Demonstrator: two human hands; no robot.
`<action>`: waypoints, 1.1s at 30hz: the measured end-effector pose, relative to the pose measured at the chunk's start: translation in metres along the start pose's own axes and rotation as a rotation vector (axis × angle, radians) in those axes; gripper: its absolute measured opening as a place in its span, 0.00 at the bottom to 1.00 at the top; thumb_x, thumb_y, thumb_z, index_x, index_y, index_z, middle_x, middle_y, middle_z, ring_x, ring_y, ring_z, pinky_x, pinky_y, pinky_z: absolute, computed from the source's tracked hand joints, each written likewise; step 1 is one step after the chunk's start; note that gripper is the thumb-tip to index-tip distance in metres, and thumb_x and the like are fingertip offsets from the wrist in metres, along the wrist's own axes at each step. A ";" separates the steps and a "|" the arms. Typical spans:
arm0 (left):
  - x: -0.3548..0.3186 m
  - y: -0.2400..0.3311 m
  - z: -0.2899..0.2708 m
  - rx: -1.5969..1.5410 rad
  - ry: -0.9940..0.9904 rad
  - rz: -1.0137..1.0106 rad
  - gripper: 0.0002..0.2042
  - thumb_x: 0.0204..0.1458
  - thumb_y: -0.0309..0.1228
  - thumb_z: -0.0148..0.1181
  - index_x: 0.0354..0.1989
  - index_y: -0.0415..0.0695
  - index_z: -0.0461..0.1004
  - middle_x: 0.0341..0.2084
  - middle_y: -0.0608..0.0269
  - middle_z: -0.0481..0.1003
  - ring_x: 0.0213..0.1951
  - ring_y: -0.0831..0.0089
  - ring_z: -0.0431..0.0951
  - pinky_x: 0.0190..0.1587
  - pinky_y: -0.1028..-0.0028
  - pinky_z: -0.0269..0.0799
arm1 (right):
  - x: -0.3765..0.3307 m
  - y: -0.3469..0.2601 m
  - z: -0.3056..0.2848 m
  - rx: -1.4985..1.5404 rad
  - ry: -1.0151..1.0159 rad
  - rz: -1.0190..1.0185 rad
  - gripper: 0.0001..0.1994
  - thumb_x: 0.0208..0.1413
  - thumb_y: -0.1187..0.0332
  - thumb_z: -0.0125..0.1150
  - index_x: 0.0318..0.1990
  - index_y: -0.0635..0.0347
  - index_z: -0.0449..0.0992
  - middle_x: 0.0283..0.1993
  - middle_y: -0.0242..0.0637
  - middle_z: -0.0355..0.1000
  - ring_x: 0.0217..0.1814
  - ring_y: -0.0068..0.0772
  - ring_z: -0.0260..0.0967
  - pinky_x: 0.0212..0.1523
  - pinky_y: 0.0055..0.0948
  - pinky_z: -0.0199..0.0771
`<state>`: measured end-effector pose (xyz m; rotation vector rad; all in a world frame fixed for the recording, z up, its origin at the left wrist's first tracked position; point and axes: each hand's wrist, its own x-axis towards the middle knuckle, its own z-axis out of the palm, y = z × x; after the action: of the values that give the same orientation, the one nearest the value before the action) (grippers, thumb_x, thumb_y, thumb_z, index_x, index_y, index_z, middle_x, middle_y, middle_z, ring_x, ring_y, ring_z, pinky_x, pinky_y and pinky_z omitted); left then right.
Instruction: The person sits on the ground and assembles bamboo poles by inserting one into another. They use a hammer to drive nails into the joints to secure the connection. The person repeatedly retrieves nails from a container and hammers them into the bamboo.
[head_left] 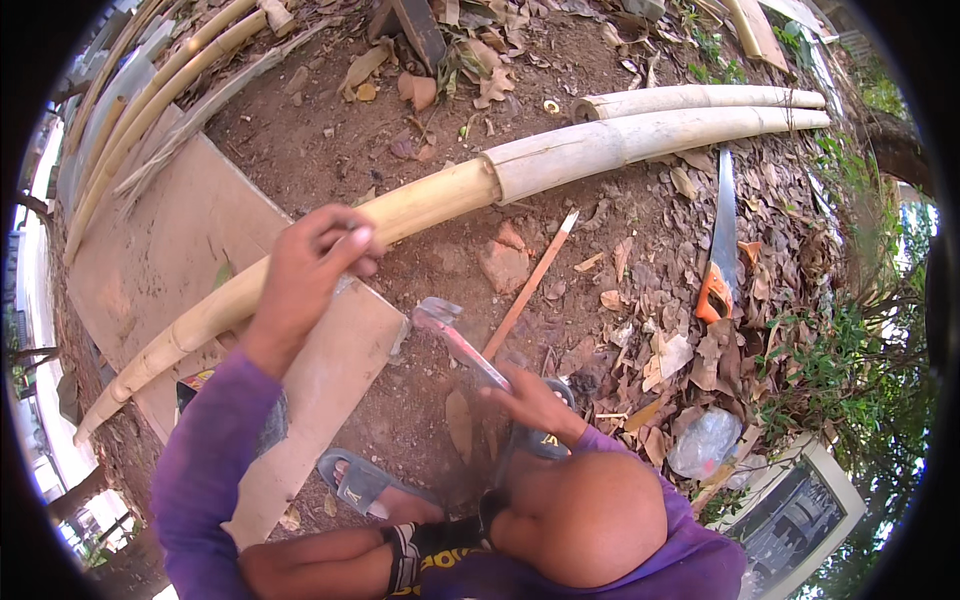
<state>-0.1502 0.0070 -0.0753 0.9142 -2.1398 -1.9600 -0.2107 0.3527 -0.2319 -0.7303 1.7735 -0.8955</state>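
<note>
A long bamboo pole (430, 203) crosses in front of me from lower left to upper right, yellow on the near part and paler past a stepped edge. Over its middle is my left hand (312, 268), fingers curled and thumb pressed in; whatever it pinches, if anything, is too small to see. My right hand (535, 405) grips a hammer (462, 348) by its red and silver handle. The hammer's metal head is raised toward the pole, slightly blurred, and apart from it. A thin wooden stick (530, 283) with a whitish tip lies just beyond the right hand.
Beneath the pole at left lies a flat brown board (150, 290). A handsaw (722, 240) with an orange handle rests on dry leaves at right. Another bamboo length (700, 97) lies behind the pole. A brick piece (505, 262) and a clear plastic bag (705, 443) are nearby.
</note>
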 end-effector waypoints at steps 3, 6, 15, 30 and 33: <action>0.055 -0.006 0.055 -0.027 0.038 0.167 0.09 0.70 0.31 0.66 0.49 0.37 0.84 0.34 0.65 0.84 0.36 0.79 0.83 0.42 0.76 0.80 | -0.008 0.006 -0.009 0.061 0.131 0.060 0.21 0.72 0.52 0.64 0.54 0.65 0.75 0.34 0.50 0.75 0.37 0.48 0.76 0.43 0.47 0.74; 0.099 -0.016 0.104 -0.023 0.094 0.277 0.09 0.68 0.32 0.68 0.44 0.38 0.86 0.35 0.65 0.86 0.35 0.80 0.82 0.41 0.77 0.77 | -0.010 0.014 -0.025 0.087 0.247 0.128 0.20 0.72 0.52 0.65 0.49 0.63 0.74 0.29 0.48 0.73 0.32 0.46 0.75 0.38 0.46 0.73; 0.134 -0.046 0.156 0.223 0.329 0.508 0.08 0.63 0.31 0.73 0.43 0.38 0.86 0.35 0.59 0.86 0.39 0.72 0.83 0.47 0.69 0.77 | 0.001 0.022 -0.028 0.006 0.228 0.073 0.16 0.70 0.60 0.64 0.51 0.61 0.68 0.35 0.62 0.77 0.42 0.74 0.77 0.42 0.62 0.73; 0.149 -0.047 0.160 0.375 0.256 0.672 0.06 0.59 0.26 0.75 0.42 0.42 0.85 0.38 0.63 0.83 0.40 0.69 0.81 0.45 0.68 0.76 | 0.019 0.020 -0.031 0.125 0.264 0.045 0.15 0.65 0.68 0.63 0.55 0.59 0.69 0.37 0.64 0.77 0.46 0.75 0.76 0.46 0.64 0.72; 0.149 -0.049 0.163 0.204 0.234 0.570 0.05 0.61 0.26 0.75 0.41 0.41 0.85 0.39 0.66 0.83 0.40 0.75 0.80 0.44 0.72 0.76 | 0.020 0.019 -0.032 0.113 0.265 0.040 0.15 0.65 0.68 0.63 0.55 0.59 0.70 0.38 0.63 0.77 0.46 0.75 0.76 0.46 0.64 0.73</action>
<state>-0.3281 0.0776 -0.1955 0.4479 -2.1707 -1.3180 -0.2488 0.3550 -0.2497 -0.5191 1.9422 -1.0961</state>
